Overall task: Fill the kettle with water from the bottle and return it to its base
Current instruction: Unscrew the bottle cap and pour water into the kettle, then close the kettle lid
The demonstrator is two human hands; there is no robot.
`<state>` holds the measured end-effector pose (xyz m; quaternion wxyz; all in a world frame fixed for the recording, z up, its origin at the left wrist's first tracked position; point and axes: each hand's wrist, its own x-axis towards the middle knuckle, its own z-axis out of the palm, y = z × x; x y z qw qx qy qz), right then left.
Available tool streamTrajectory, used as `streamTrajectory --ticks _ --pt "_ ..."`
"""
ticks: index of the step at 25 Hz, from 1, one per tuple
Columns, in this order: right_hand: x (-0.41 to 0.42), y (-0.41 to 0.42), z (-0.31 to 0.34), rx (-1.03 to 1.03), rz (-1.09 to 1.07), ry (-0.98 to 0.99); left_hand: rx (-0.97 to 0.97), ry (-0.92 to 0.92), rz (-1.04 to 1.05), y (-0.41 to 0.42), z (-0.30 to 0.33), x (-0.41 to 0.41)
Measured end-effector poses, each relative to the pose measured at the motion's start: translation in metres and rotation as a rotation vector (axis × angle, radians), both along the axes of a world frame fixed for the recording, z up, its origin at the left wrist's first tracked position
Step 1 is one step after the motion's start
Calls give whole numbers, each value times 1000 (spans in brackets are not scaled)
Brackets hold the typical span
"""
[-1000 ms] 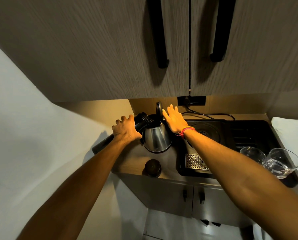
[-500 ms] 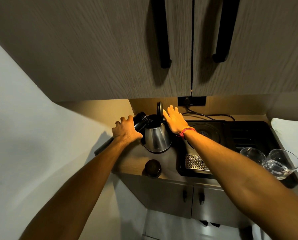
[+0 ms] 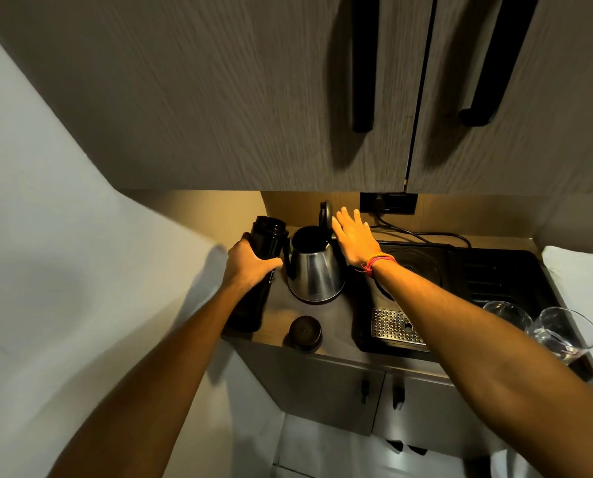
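Observation:
A steel kettle [image 3: 316,276] stands on the counter with its black lid [image 3: 325,214] flipped up and its mouth open. My left hand [image 3: 250,263] grips a tall black bottle [image 3: 257,270], uncapped, nearly upright just left of the kettle. The bottle's round black cap [image 3: 305,332] lies on the counter in front of the kettle. My right hand [image 3: 355,236] is flat with fingers spread against the raised lid and the kettle's right side. The round kettle base [image 3: 415,267] sits on the black tray to the right, partly hidden by my right forearm.
A black tray [image 3: 501,270] with a metal drip grille [image 3: 393,326] fills the counter's right half. Two clear glasses [image 3: 564,332] stand at its front right. A power cord [image 3: 426,234] runs to a wall socket [image 3: 388,202]. Cupboard doors hang low overhead. A wall lies close on the left.
My left hand has swung the bottle from tilted over the kettle's mouth back to nearly upright beside it. My right hand stays at the lid.

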<state>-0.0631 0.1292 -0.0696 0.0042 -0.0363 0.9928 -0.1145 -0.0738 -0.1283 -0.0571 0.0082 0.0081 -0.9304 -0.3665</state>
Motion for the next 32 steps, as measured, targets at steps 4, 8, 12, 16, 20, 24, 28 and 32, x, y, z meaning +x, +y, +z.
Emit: streamTrajectory --ticks 4,8,12,16,20,24,28,32 --pt "-1 -5 8 29 42 19 199 10 134 -19 -17 8" --pt "-8 -28 14 -6 20 -10 410 43 220 -33 -33 17" --pt "-13 -50 5 -22 -10 16 490 48 226 -42 -39 21" --pt "-17 -54 -5 19 -10 58 479 85 162 -46 -41 21" --pt "-19 -54 -12 71 36 95 443 87 124 -45 -42 18" --pt "-22 -48 -6 207 118 100 414 21 115 -47 -52 23" --pt "-18 -54 -2 214 72 65 333 -41 82 -50 -59 36" --pt "34 -85 -36 293 488 451 279 -52 34 -59 -66 49"
